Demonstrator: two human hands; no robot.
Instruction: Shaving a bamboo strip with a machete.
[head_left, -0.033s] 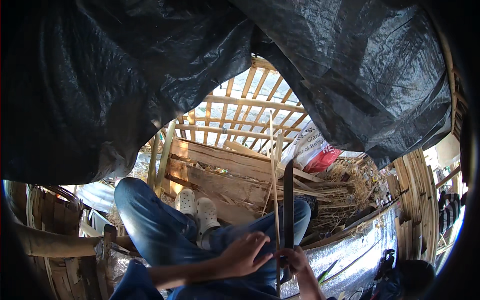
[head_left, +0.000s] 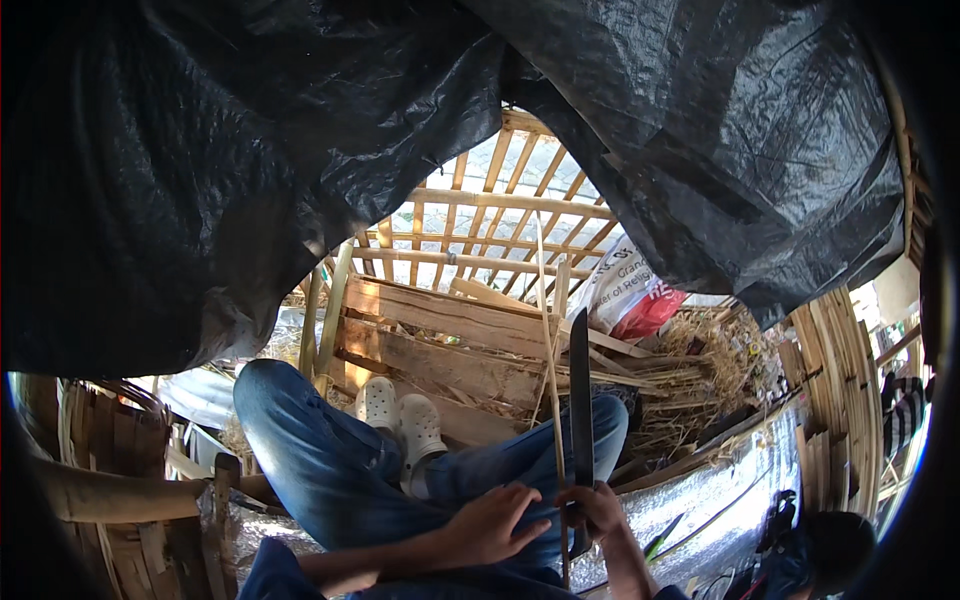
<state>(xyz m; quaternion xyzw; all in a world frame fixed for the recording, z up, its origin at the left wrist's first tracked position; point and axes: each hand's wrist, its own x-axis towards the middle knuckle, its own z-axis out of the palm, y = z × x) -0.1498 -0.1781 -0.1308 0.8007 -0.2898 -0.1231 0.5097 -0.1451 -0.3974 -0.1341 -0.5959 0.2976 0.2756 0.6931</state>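
Note:
My right hand (head_left: 597, 511) is closed around a machete (head_left: 579, 400) with a long dark blade, which stands upright in front of my right knee. Just left of the blade runs a thin pale bamboo strip (head_left: 556, 430), upright and slightly tilted, past my right fingertips. Whether those fingers also pinch the strip cannot be made out. My left hand (head_left: 492, 525) hovers over my lap, fingers stretched and apart, close to the strip's left side, with nothing visible in it.
Pale clogs (head_left: 420, 440) are on my feet before wooden planks (head_left: 440, 365). Shavings (head_left: 690, 400) and a white-and-red sack (head_left: 640, 310) lie at right, near a silvery sheet (head_left: 715, 490). Black plastic sheeting (head_left: 740, 150) hangs overhead. Beyond stands a bamboo lattice (head_left: 480, 200).
My right hand is slightly higher, with the machete in it. My left hand sits a little lower. The whole view has shifted slightly.

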